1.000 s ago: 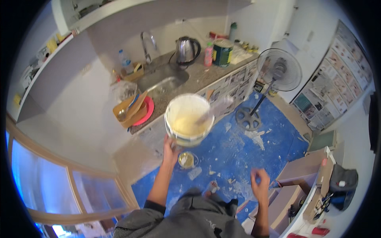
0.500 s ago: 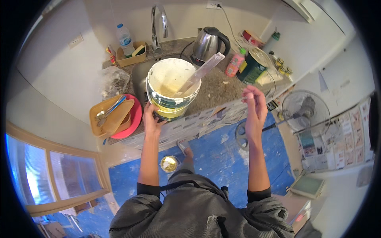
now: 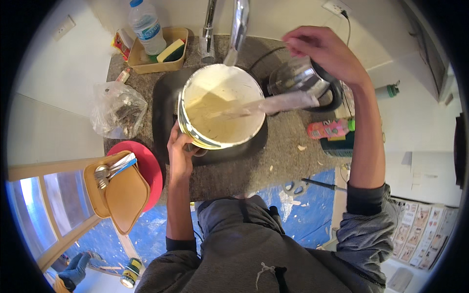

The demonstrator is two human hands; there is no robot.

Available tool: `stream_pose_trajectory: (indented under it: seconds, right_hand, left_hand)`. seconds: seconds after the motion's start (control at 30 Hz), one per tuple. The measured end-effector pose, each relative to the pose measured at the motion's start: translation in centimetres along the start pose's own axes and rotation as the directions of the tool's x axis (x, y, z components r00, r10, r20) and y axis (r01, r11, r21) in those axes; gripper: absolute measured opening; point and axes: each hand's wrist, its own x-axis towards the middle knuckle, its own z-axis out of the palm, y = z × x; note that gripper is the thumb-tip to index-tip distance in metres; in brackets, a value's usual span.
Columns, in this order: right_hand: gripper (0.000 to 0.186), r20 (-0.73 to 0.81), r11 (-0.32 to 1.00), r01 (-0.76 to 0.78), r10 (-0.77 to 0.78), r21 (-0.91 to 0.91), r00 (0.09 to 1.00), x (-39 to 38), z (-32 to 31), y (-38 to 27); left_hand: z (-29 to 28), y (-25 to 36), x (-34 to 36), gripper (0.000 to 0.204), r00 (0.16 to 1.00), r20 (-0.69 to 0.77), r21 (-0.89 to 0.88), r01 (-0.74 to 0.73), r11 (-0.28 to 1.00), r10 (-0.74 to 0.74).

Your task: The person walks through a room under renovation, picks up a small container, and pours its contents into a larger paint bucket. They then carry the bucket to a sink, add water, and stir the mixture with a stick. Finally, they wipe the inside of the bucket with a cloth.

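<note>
My left hand grips a white paint bucket at its left side, over the dark sink basin. Cream residue coats the bucket's inside, and a translucent stick or scraper leans out over its right rim. Up to the right of the bucket, my right hand is raised above the steel kettle, fingers loosely bent and apart, with nothing visible in them. The tap's chrome spout hangs just behind the bucket.
A pink plate carries trays and cutlery. A plastic bag, a sponge box with a water bottle, and a pink bottle crowd the counter. Another person's legs show at lower left.
I have stepped up to the counter, and the bucket has moved over the sink in my left hand. My right hand has risen from waist height to beside the spout, above the kettle.
</note>
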Motion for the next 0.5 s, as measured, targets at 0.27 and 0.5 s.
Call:
stream_pose_trajectory:
  seconds: [0.27,0.5]
  right_hand:
    - [0.042,0.309,0.895,0.308,-0.209,-0.321,0.928,13.4,7.8,4.3]
    - [0.02,0.243,0.812,0.565,-0.524,-0.146,0.816,16.8,12.3,5.9]
  left_hand:
    - [0.6,-2.3,2.6,0.066,0.994,0.069,-0.184,-0.074,0.98,0.088]
    - [-0.3,-4.3,3.7,0.057,0.995,0.049,-0.303,-0.07,0.95,0.088]
